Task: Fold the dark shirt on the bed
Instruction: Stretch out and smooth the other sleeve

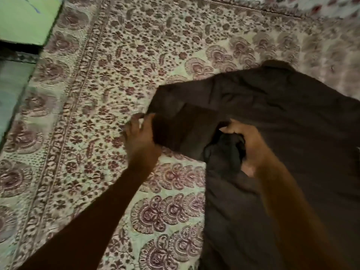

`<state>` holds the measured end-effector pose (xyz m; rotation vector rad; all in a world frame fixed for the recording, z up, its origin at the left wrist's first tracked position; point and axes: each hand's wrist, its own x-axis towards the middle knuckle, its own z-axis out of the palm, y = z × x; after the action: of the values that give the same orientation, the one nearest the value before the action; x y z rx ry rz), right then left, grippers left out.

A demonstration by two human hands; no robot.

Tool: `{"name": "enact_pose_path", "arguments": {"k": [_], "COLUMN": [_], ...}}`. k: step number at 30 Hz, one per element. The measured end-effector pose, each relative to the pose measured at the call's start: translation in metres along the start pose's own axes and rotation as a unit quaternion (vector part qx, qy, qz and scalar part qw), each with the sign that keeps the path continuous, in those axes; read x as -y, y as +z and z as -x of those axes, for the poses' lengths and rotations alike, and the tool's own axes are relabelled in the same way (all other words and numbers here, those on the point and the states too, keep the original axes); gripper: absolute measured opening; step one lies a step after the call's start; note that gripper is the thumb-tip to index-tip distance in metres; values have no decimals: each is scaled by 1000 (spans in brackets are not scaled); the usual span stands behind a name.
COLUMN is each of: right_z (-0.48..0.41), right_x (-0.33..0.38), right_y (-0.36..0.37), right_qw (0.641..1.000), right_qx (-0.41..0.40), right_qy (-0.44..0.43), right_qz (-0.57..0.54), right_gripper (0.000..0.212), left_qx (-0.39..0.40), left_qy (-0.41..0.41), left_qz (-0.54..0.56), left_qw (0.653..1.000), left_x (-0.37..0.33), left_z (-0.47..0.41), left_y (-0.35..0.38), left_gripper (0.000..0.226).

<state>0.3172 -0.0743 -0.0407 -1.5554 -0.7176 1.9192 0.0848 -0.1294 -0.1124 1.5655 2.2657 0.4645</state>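
The bed [58, 133] is covered edge to edge with a pale bedspread [146, 36] printed in dull red flowers, with a patterned border band running along its left edge and a row of large fan-shaped motifs inside it. The dark shirt [292, 123] lies directly on the bedspread toward the right side, collar toward the far edge, creased rather than flat. Its sleeve [185, 117] stretches out toward the left edge.

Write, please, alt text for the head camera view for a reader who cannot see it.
A person's right hand grips a bunch of a dark shirt spread on a floral bedspread, while the left hand touches the end of its sleeve with fingers spread. A green surface shows at top left.
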Motion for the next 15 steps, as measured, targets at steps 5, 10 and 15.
{"name": "enact_pose_path", "arguments": {"k": [5, 10, 15], "right_z": [20, 18, 0], "right_x": [42, 91, 111], "right_y": [-133, -281, -385], "right_qw": [978, 920, 814], "right_qx": [-140, -221, -322], "right_qy": [-20, -44, -57], "right_qz": [153, 322, 480], "right_gripper": [27, 21, 8], "left_qx": [36, 18, 3], "left_qy": [-38, -45, 51], "left_qz": [-91, -102, -108], "left_qw": [994, 994, 993], "left_x": [-63, -123, -191], "left_z": [-8, -10, -9], "left_y": [35, 69, 103], "left_gripper": [62, 58, 43]}}
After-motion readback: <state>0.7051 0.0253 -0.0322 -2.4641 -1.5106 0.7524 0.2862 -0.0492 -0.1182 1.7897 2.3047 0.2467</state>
